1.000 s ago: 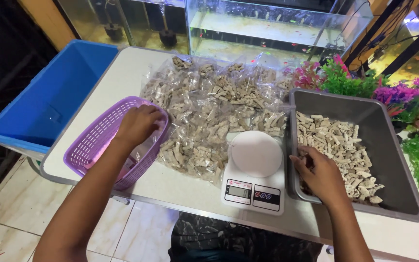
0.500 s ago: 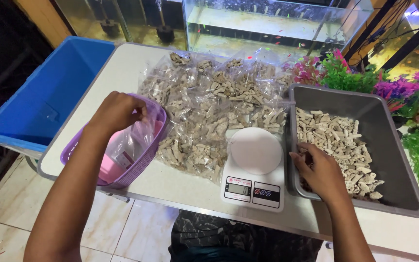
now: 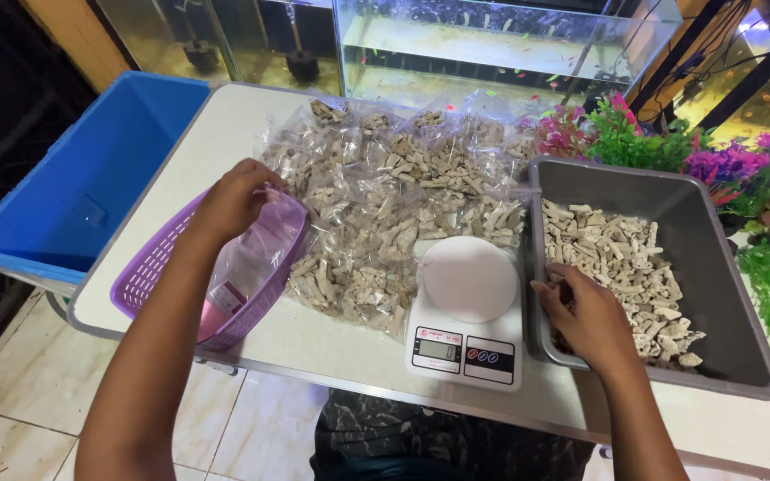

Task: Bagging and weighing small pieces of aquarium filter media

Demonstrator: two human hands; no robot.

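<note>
1. Left hand (image 3: pixel 232 200) pinches a clear plastic bag (image 3: pixel 251 258) over the purple basket (image 3: pixel 158 272), at nine o'clock from the scale (image 3: pixel 467 307).
2. Right hand (image 3: pixel 588 319), fingers curled, rests on pale stone pieces (image 3: pixel 626 258) in the grey tub (image 3: pixel 715 267), at three o'clock.

Scale (image 3: pixel 467 312) between basket (image 3: pixel 158 267) and tray (image 3: pixel 724 258)

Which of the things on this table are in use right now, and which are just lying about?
In use:
left hand pinching a clear plastic bag over the purple basket
right hand in the grey tub of pale stone pieces
kitchen scale

Lying about:
filled bags
blue bin
artificial plants
fish tanks
</note>
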